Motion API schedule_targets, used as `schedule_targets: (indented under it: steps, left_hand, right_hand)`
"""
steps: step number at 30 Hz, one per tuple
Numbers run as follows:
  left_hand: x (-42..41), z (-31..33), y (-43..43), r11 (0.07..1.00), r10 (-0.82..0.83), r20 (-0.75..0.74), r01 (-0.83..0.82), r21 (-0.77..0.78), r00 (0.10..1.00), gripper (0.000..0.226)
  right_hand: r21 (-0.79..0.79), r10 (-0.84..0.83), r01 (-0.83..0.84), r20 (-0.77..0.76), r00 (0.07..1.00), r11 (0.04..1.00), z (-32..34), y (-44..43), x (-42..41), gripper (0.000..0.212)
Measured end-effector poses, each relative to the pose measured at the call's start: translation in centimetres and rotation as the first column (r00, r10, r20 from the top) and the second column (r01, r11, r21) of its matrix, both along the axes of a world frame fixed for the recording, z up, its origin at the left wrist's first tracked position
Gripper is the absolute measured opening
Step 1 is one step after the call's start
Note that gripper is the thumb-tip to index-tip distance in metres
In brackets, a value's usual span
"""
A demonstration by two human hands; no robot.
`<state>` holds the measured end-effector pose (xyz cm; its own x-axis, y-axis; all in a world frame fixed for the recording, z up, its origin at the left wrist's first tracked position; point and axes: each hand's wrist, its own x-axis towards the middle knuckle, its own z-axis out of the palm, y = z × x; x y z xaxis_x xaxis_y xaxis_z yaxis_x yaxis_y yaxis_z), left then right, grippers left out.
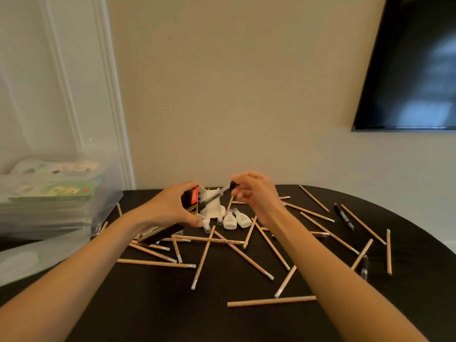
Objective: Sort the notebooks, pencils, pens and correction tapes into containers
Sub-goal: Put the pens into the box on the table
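Observation:
My left hand grips a black, red and gold pen box tilted above the dark table, its open end facing right. My right hand pinches a black pen whose lower end sits in the box mouth. Two white correction tapes lie just below the hands. Several wooden pencils are scattered over the table. More black pens lie at the right, one near the far edge and another nearer me. Notebooks are stacked in a clear bin at the left.
The clear plastic bin stands at the table's left edge, with a clear lid or second container in front of it. A dark wall screen hangs at the upper right. A beige wall lies behind the table.

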<state>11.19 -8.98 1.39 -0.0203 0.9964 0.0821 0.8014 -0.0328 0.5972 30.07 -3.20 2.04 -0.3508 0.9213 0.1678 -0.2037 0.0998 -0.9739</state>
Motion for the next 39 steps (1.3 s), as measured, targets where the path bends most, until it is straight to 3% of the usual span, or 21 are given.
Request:
schedule_targets:
  steps: [4, 11, 18, 23, 31, 36, 39]
  left_hand:
    - [-1.2, -0.4, -1.3, 0.999, 0.035, -0.048, -0.034, 0.015, 0.998, 0.094]
    - [-2.1, -0.6, -2.6, 0.993, 0.081, -0.016, -0.079, 0.089, 0.997, 0.095]
    - [-2.4, -1.1, -3.4, 0.964, 0.157, -0.105, -0.129, 0.233, 0.982, 0.081]
    - [-2.5, -1.6, -3.2, 0.948, 0.116, -0.073, -0.089, 0.305, 0.991, 0.071]
    - [-2.4, -1.1, -3.4, 0.968, 0.123, -0.109, -0.094, 0.234, 0.986, 0.074]
    - [-2.3, -1.2, -3.1, 0.983, 0.041, -0.11, -0.021, 0.184, 0.993, 0.069]
    - [-2.2, -1.4, -3.1, 0.984, 0.028, -0.102, -0.01, 0.179, 0.994, 0.061]
  right_hand:
    - [-0.022, 0.082, -0.081, 0.053, 0.995, 0.996, 0.4, -1.8, -2.0, 0.012]
    - [-0.004, 0.001, -0.001, 0.042, 0.999, 1.0, 0.1, -3.2, -4.3, 0.021]
    - [0.125, -0.086, 0.054, 0.262, 0.961, 0.991, -0.3, -4.2, -5.6, 0.026]
    - [0.193, -0.003, -0.08, 0.393, 0.92, 0.978, -1.4, -5.1, -6.9, 0.026]
    - [0.241, 0.12, -0.266, 0.489, 0.864, 0.933, -1.0, -4.5, -5.1, 0.017]
    - [0.49, -0.078, -0.309, 0.622, 0.779, 0.815, -1.4, -4.9, -5.3, 0.018]
    - [0.525, -0.074, -0.323, 0.601, 0.796, 0.787, -2.0, -4.9, -5.6, 0.016]
